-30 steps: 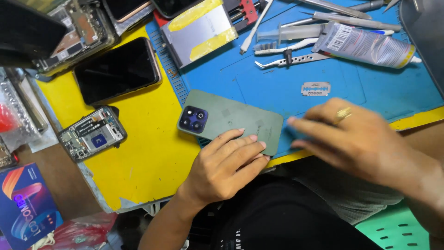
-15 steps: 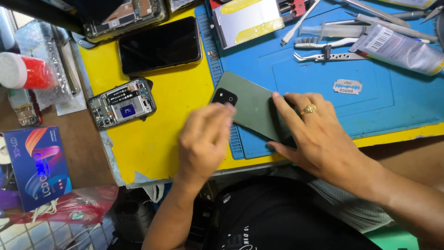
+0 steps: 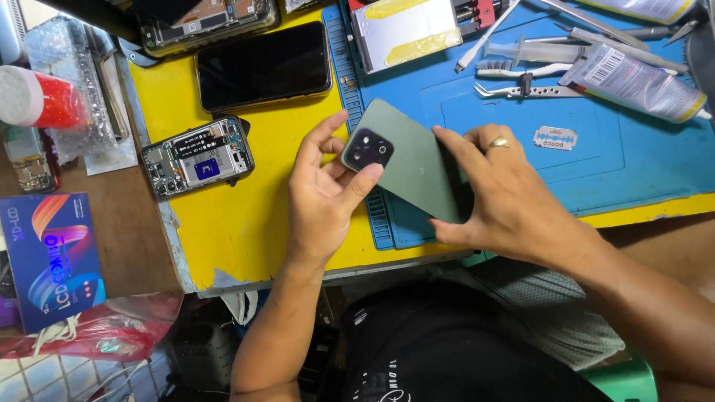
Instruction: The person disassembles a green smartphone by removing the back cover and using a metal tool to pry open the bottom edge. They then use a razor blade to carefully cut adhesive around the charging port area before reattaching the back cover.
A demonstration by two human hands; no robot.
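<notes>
A green phone back cover with a dark camera block at its upper left end is lifted above the front edge of the table. My left hand grips its camera end, thumb pressed beside the lenses. My right hand, wearing a gold ring, holds the cover's other end from the right, fingers spread over it. The cover tilts over the border between the yellow table top and the blue work mat.
An opened phone body with bare circuit parts lies left of my hands, a black phone screen behind it. Tweezers, a razor blade, a glue tube and a yellow-taped part lie on the mat. A blue box sits at left.
The green cover lay flat under both hands; now both hands have picked it up, and the left thumb has moved onto the camera corner.
</notes>
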